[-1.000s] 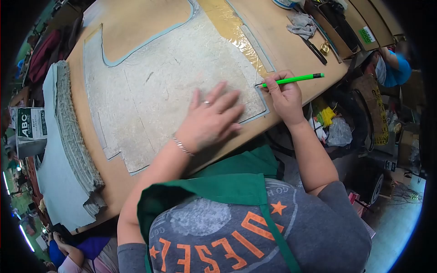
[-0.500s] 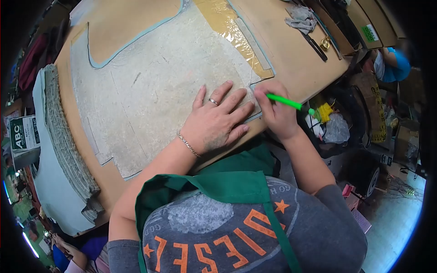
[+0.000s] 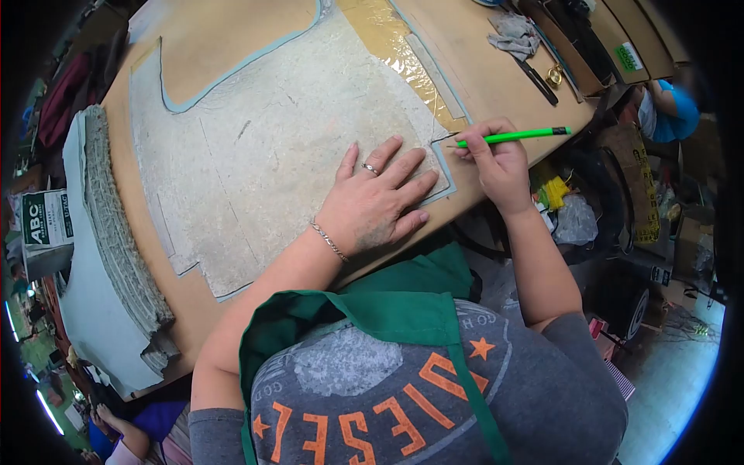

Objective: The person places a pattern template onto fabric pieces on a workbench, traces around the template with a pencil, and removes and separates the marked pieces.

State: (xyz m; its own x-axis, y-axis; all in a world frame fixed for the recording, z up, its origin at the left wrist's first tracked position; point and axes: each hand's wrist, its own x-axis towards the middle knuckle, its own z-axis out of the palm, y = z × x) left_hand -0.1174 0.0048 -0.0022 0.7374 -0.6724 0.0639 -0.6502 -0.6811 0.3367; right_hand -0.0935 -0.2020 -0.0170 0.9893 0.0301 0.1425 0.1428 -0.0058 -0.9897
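Note:
My left hand lies flat with fingers spread on a grey-white pattern sheet, near its lower right edge. A ring and a bracelet show on that hand and wrist. Between the fingertips of my right hand is a green pencil, its tip just right of a notch in the sheet's edge. Under the pattern, a light blue layer shows along the border. Shiny brown tape covers the sheet's upper right part.
A stack of grey-blue material lies on the table at left, beside an ABC box. At upper right are a crumpled cloth, a black pen, a brass object and cardboard boxes. Other people sit at lower left and upper right.
The pencil has swung from pointing down and right to nearly level, and my right hand has shifted slightly right. My left hand, moving a second ago, now rests flat.

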